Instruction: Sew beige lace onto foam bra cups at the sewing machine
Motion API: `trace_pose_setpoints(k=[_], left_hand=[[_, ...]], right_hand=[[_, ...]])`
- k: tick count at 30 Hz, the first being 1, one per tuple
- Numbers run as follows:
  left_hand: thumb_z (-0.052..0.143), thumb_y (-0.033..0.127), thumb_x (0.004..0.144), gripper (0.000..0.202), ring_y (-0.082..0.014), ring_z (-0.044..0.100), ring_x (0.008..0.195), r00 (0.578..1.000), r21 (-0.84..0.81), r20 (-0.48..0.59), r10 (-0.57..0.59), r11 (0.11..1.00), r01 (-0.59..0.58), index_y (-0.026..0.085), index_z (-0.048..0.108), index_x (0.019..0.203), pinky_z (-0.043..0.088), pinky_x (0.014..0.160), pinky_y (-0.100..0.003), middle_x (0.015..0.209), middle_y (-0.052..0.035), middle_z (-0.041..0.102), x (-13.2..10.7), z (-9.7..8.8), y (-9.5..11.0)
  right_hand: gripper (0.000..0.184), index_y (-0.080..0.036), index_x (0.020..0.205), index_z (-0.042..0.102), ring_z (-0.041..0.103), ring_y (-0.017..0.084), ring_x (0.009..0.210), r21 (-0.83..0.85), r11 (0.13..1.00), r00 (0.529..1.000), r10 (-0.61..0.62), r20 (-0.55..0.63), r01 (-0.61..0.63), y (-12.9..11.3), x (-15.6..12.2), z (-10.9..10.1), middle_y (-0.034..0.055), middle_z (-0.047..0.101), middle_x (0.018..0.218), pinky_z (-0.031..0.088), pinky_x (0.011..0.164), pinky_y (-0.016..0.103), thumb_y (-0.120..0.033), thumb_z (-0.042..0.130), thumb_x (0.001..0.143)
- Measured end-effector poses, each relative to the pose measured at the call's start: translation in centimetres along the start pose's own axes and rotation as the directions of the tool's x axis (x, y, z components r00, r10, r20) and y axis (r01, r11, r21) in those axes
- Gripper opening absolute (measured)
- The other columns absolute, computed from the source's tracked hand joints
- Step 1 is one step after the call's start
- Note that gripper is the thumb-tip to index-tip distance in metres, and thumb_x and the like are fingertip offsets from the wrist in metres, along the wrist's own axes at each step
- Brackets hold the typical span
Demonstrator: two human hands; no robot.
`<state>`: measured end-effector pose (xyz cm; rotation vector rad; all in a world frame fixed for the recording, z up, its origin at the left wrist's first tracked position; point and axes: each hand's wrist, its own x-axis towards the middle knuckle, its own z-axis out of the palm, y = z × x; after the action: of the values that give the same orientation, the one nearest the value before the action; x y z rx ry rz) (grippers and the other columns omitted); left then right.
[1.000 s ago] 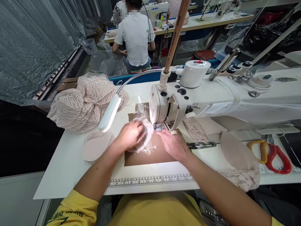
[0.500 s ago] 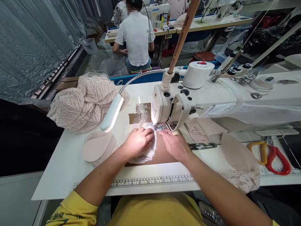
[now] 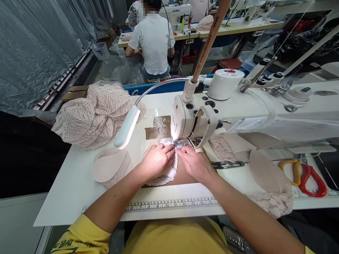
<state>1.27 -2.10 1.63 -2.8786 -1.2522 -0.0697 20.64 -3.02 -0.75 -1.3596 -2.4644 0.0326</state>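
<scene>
Lace cloth (image 3: 172, 170) is right under the left hand (image 3: 159, 158), definitely the closer one, fingers resting on top. Long axis looks roughly near-to-far, far end pointing in under the sewing machine (image 3: 181, 120). Right hand (image 3: 195, 161) is half-curled by its right edge; can't tell if either's pinching.

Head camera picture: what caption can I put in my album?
Bare left hand on pale, rounded lacy fabric, bare right hand close by, at a white sewing machine.
</scene>
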Motion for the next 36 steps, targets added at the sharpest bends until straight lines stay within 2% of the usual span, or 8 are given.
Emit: trace_pose_setpoints(k=[10, 17, 22, 29, 36], left_hand=[[0.035, 0.03, 0.097, 0.041, -0.0236, 0.053, 0.091, 0.998, 0.0, -0.062, 0.022, 1.0, -0.022, 0.014, 0.053, 0.13, 0.043, 0.071, -0.038, 0.133, -0.0107, 0.054, 0.0, 0.8, -0.7], [0.036, 0.026, 0.097, 0.036, -0.0236, 0.053, 0.095, 0.993, -0.052, -0.084, 0.086, 0.995, -0.09, 0.013, 0.059, 0.123, 0.043, 0.077, -0.038, 0.13, -0.0093, 0.057, -0.3, 0.7, -1.2], [0.037, 0.025, 0.097, 0.036, -0.0232, 0.053, 0.093, 0.991, -0.07, -0.092, 0.094, 0.992, -0.1, 0.012, 0.059, 0.123, 0.045, 0.078, -0.038, 0.128, -0.0095, 0.059, 0.1, 0.8, -0.8], [0.037, 0.025, 0.097, 0.037, -0.0234, 0.052, 0.093, 0.99, -0.078, -0.105, 0.09, 0.992, -0.098, 0.011, 0.058, 0.123, 0.046, 0.08, -0.038, 0.129, -0.0099, 0.058, 0.6, 0.9, -0.9], [0.04, 0.02, 0.095, 0.034, -0.0238, 0.052, 0.101, 0.985, -0.095, -0.126, 0.117, 0.987, -0.129, 0.013, 0.059, 0.123, 0.046, 0.085, -0.039, 0.129, -0.0103, 0.058, 0.4, 1.3, -1.5]], right_hand=[[0.034, -0.018, 0.105, 0.069, 0.044, 0.015, 0.062, -0.011, 1.0, 1.0, 0.01, 0.001, -0.01, -0.1, -0.2, -0.2, 0.0049, 0.062, 0.086, 0.027, 0.056, 0.029, -0.007, 0.043, 0.086], [0.032, -0.018, 0.107, 0.067, 0.048, 0.015, 0.068, 0.063, 0.994, 0.996, -0.088, -0.011, 0.088, 0.1, -0.9, -0.4, 0.0051, 0.062, 0.085, 0.032, 0.061, 0.029, -0.009, 0.043, 0.088], [0.03, -0.018, 0.105, 0.067, 0.047, 0.015, 0.066, 0.0, 0.999, 0.998, -0.042, 0.039, 0.042, -0.3, -0.5, -0.4, 0.0049, 0.061, 0.083, 0.028, 0.058, 0.03, -0.01, 0.044, 0.089], [0.033, -0.015, 0.103, 0.069, 0.048, 0.016, 0.065, -0.027, 1.0, 1.0, -0.007, 0.009, 0.007, -0.6, 0.1, -0.2, 0.006, 0.063, 0.081, 0.03, 0.057, 0.03, -0.006, 0.042, 0.086], [0.034, -0.016, 0.107, 0.069, 0.048, 0.016, 0.062, -0.053, 0.999, 1.0, -0.01, 0.006, 0.011, -0.5, 0.2, 0.0, 0.0062, 0.064, 0.081, 0.032, 0.055, 0.03, -0.008, 0.042, 0.087]])
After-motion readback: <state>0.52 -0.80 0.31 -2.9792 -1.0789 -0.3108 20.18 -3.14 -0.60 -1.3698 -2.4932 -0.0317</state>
